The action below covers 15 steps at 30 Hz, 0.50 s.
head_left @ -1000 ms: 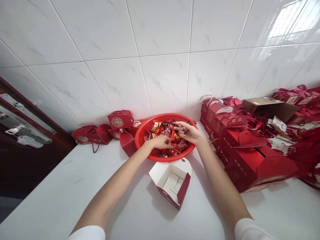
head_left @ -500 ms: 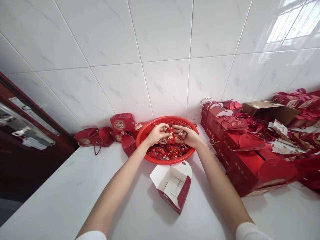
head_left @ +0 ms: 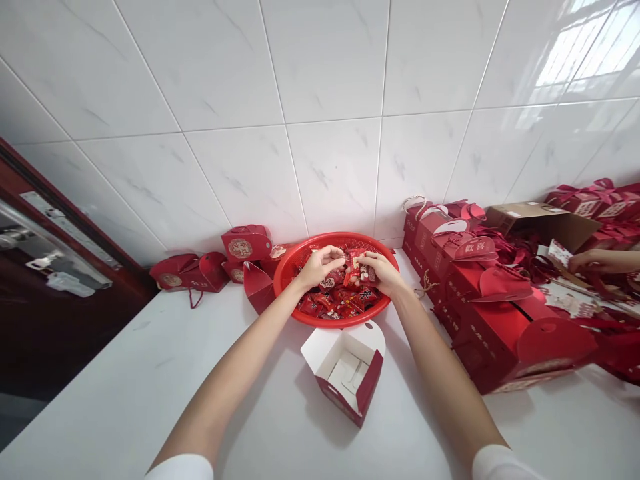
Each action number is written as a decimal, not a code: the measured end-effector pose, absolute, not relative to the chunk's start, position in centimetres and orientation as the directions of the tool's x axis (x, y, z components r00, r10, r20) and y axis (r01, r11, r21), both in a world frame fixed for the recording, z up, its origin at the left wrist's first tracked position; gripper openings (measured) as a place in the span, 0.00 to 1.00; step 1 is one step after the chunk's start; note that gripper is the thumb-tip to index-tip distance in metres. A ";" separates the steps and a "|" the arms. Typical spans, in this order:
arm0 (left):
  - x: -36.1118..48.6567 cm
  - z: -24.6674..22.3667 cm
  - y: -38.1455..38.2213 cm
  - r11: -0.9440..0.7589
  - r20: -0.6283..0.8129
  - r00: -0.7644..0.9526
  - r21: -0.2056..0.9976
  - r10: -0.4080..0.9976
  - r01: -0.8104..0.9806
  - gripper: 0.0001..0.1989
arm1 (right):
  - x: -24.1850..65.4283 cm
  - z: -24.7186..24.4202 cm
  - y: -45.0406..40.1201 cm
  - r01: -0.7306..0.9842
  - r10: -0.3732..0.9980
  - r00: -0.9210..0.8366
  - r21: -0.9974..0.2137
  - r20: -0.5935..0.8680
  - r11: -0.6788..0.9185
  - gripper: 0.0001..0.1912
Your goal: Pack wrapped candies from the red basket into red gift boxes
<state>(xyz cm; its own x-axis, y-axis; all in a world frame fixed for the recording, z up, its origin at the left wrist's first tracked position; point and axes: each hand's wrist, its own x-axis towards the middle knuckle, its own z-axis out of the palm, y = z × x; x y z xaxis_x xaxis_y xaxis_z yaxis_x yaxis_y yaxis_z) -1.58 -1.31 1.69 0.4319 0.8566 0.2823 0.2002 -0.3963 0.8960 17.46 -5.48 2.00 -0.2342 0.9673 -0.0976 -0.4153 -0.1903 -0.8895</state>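
Note:
A red plastic basket [head_left: 281, 291] holds many small wrapped candies [head_left: 333, 308], mostly red. Over it, my right hand [head_left: 384, 275] grips a few wrapped candies [head_left: 355, 265] between thumb and fingers. My left hand [head_left: 320, 268] is beside it, its fingers curled toward the thumb in a pinch; what lies between the tips is not clear. In front of the basket stands an open gift box [head_left: 345, 377], dark red outside and white inside. Its flaps are spread and no candies show in it.
Red gift boxes [head_left: 465, 293] stand in a row at right, beside a cardboard box [head_left: 545, 223] and ribbons. Another person's hand [head_left: 603, 261] reaches in there. Closed boxes [head_left: 193, 272] sit at left by the tiled wall [head_left: 335, 167]. A door with keys [head_left: 47, 260] is far left.
My hands have drawn slightly apart over the basket, and the candies at my right fingers have shifted. Another person's hand has come in at the right edge. The open box stays put.

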 end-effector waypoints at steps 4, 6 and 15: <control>-2.0 0.9 -1.1 -0.352 0.064 0.616 0.864 0.785 0.359 0.07 | 17.8 1.9 -5.1 -0.476 0.990 -0.120 -0.870 -0.076 -0.125 0.06; -2.0 0.3 -1.2 -0.386 -0.059 0.717 0.810 0.695 0.441 0.08 | 17.9 1.9 -5.0 -0.487 0.992 -0.092 -0.865 -0.083 -0.118 0.07; -1.0 -1.2 -1.2 -0.628 -0.139 0.734 0.428 0.665 0.650 0.47 | 17.6 2.3 -5.3 -0.523 0.996 -0.044 -0.847 -0.079 -0.091 0.05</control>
<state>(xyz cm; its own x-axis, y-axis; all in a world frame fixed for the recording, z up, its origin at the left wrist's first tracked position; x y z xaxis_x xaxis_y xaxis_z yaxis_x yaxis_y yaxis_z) -1.00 -1.16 -1.17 0.7339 0.6649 -0.1389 0.6501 -0.6282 0.4276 17.63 -5.30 2.26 -0.0440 0.9959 -0.0795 -0.5230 -0.0907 -0.8475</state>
